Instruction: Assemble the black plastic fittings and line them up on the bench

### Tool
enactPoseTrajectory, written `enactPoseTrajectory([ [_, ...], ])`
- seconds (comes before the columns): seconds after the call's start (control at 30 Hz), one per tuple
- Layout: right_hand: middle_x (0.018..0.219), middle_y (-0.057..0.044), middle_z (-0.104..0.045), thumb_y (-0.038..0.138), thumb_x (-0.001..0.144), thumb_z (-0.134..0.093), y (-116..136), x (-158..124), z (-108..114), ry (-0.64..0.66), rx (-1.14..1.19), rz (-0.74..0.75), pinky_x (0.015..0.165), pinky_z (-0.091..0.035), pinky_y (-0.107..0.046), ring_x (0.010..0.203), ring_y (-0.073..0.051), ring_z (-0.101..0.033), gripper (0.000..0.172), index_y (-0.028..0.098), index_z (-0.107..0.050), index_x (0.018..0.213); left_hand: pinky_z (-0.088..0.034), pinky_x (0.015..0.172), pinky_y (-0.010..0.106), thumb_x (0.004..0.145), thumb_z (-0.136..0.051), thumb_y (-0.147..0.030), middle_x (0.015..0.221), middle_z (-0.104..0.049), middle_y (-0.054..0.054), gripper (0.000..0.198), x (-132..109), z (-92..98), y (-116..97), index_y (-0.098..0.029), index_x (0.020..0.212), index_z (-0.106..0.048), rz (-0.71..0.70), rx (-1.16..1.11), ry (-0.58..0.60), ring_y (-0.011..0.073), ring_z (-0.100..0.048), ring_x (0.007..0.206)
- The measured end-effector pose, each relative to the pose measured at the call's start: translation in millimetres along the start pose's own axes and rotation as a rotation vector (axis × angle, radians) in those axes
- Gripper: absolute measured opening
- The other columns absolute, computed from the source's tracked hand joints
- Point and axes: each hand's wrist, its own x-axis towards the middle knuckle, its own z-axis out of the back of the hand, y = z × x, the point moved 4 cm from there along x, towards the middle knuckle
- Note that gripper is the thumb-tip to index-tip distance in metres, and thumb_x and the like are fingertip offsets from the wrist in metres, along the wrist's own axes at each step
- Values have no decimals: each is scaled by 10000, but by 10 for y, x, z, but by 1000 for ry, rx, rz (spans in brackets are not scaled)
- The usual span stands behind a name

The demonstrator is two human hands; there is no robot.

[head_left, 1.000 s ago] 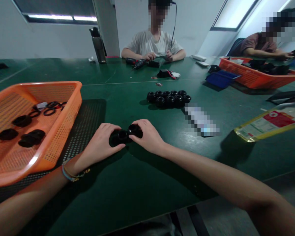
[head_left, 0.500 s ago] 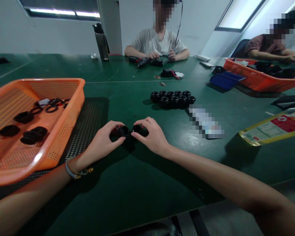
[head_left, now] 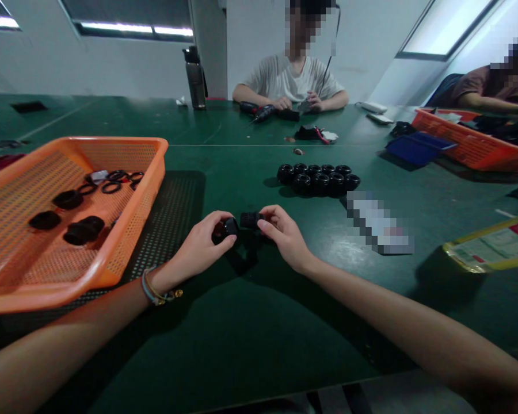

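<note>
Between thumb and fingers, my left hand point(head_left: 205, 236) grips a glossy black round part point(head_left: 230, 226), partly covered by the fingers. My right hand point(head_left: 285, 234) is closed on a black ribbed cylindrical part point(head_left: 250, 219), whose ribbed end points left toward the other part. A small gap separates the two parts, both held just above the green table point(head_left: 242, 333). Beyond my hands, several glossy black ring-shaped parts point(head_left: 322, 183) stand grouped in two rows.
At the left, an orange basket point(head_left: 159, 172) holds black parts and rings. To the right lie a blurred-out flat object point(head_left: 377, 227) and a yellow-edged container point(head_left: 479, 253). Further back are a blue tray point(head_left: 418, 148), a second orange basket point(head_left: 440, 138), a bottle point(head_left: 195, 83) and two people.
The ribbed part in my right hand has turned so that its side shows, and the left part's opening has turned away. The whole view has shifted left, moving things rightward.
</note>
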Motion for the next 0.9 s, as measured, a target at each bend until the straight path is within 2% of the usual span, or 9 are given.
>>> enactPoseTrajectory([
  [0.2,801,8,-539,295,773,-577,49,-37,-29,110,-56,89,646,-435,-275,737,-136,-528,178,225,-491,912,-487,702,321,789,-493,-354,977,-610,59,330,-27,-3,12,-172,1060,-534,-30,-40,17,184,-578,778],
  [0.53,827,7,-578,247,776,-590,118,-66,-37,142,-171,148,671,-459,-294,752,-143,-556,184,233,-507,939,-476,727,326,818,-492,-356,957,-596,61,325,-30,-17,-18,-167,1075,-556,-79,-6,69,202,-580,848],
  [0.9,898,-14,-614,180,741,-601,119,-75,-13,192,-218,136,724,-513,-312,814,-153,-606,275,224,-543,1006,-492,737,332,770,-541,-377,969,-654,71,371,-20,-8,39,-152,1062,-583,21,-68,80,219,-613,847],
])
